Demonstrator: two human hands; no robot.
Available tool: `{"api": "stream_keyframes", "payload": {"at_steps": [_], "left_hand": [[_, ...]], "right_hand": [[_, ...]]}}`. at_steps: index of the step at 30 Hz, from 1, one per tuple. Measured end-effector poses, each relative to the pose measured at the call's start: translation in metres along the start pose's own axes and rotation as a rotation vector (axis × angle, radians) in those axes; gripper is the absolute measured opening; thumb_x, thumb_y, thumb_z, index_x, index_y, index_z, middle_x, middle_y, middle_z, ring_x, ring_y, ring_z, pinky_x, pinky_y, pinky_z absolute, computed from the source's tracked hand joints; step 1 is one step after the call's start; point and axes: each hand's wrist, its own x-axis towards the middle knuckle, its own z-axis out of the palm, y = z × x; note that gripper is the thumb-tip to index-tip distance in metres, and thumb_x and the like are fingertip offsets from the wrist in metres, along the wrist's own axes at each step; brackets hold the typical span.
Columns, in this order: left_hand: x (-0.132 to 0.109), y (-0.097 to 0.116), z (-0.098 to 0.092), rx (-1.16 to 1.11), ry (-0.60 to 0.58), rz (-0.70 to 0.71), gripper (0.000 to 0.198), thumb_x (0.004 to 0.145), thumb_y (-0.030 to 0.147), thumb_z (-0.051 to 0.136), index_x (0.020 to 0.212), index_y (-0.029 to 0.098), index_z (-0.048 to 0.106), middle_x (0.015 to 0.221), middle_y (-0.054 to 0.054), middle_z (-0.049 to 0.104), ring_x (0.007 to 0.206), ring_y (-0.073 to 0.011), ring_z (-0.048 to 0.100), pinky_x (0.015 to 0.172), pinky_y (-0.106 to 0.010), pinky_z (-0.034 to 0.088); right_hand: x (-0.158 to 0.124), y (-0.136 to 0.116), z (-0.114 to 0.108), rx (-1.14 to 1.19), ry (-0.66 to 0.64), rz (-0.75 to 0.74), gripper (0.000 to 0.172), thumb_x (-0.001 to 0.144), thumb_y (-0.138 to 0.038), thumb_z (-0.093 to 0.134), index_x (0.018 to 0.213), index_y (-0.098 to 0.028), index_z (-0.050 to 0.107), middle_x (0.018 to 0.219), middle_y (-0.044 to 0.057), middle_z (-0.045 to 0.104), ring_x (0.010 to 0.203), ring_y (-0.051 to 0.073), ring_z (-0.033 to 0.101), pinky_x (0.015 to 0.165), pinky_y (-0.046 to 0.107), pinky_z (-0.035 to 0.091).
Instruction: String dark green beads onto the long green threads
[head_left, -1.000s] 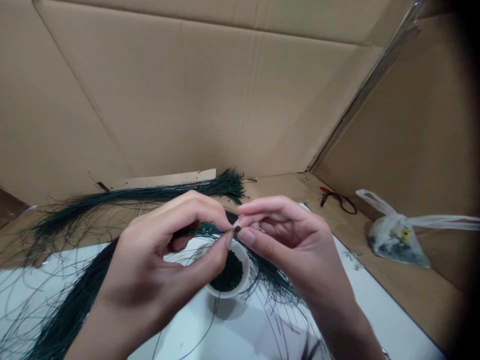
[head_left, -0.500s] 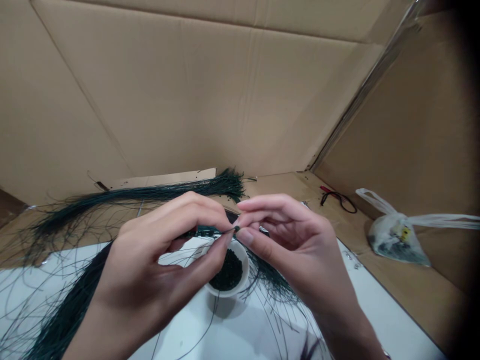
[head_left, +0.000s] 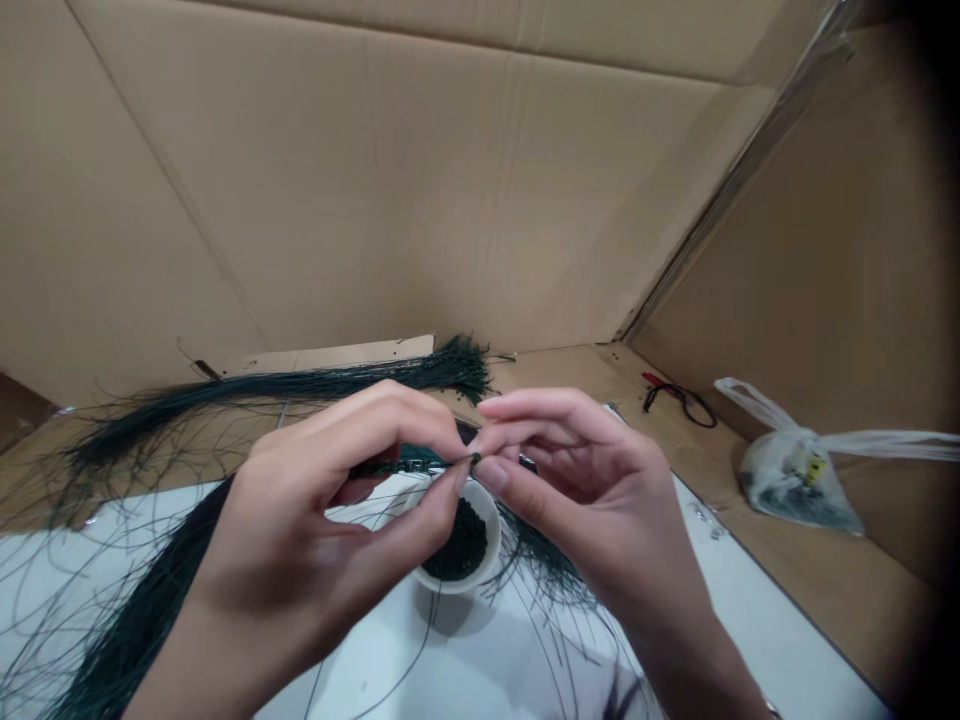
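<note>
Green wire strand [head_left: 442,465], thin, light and springy, best taken close to its tip, is pinched between the narrowly closed fingers of left hand [head_left: 300,520] and right hand [head_left: 592,490], directly above a white cup [head_left: 495,530] of dark beads [head_left: 459,542] on the desk [head_left: 757,620].

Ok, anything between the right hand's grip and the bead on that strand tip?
Nothing visible. The right hand has its fingertips right at the bead, on the dark green strand pinched by the left hand. The white cup sits below.
</note>
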Motion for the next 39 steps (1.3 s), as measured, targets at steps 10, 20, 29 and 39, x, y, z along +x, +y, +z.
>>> {"api": "stream_keyframes", "payload": {"at_steps": [10, 20, 29, 39], "left_hand": [[-0.002, 0.001, 0.000, -0.003, 0.023, 0.002, 0.016, 0.087, 0.014, 0.069, 0.088, 0.030, 0.066, 0.091, 0.006, 0.071, 0.074, -0.0105, 0.069, 0.048, -0.018, 0.048], [-0.001, 0.002, -0.001, -0.004, 0.032, -0.007, 0.017, 0.086, 0.011, 0.069, 0.086, 0.028, 0.066, 0.089, 0.004, 0.071, 0.074, -0.0127, 0.068, 0.049, -0.020, 0.049], [-0.002, 0.003, 0.000, -0.036, 0.035, -0.044, 0.017, 0.086, 0.011, 0.069, 0.086, 0.028, 0.066, 0.090, 0.004, 0.070, 0.074, -0.0097, 0.067, 0.048, -0.014, 0.048], [-0.004, 0.003, -0.001, 0.061, 0.040, 0.003, 0.021, 0.084, 0.008, 0.068, 0.087, 0.029, 0.065, 0.089, 0.004, 0.070, 0.075, -0.0117, 0.069, 0.050, -0.015, 0.053]], "right_hand": [[0.002, 0.004, 0.003, 0.157, 0.013, 0.053, 0.042, 0.075, 0.002, 0.084, 0.103, -0.029, 0.078, 0.087, -0.007, 0.077, 0.078, 0.006, 0.066, 0.072, 0.012, 0.055], [0.004, 0.018, 0.002, 0.344, -0.031, 0.142, 0.037, 0.077, -0.004, 0.085, 0.104, -0.030, 0.080, 0.089, -0.004, 0.079, 0.078, 0.008, 0.071, 0.073, 0.014, 0.058], [0.006, 0.018, 0.009, 0.426, 0.014, 0.182, 0.031, 0.074, -0.012, 0.089, 0.098, -0.028, 0.078, 0.084, -0.004, 0.078, 0.075, 0.009, 0.071, 0.071, 0.017, 0.058], [0.000, 0.016, 0.014, 0.383, 0.064, 0.204, 0.031, 0.073, -0.016, 0.091, 0.097, -0.028, 0.077, 0.082, -0.003, 0.077, 0.075, 0.011, 0.070, 0.071, 0.021, 0.059]]}}
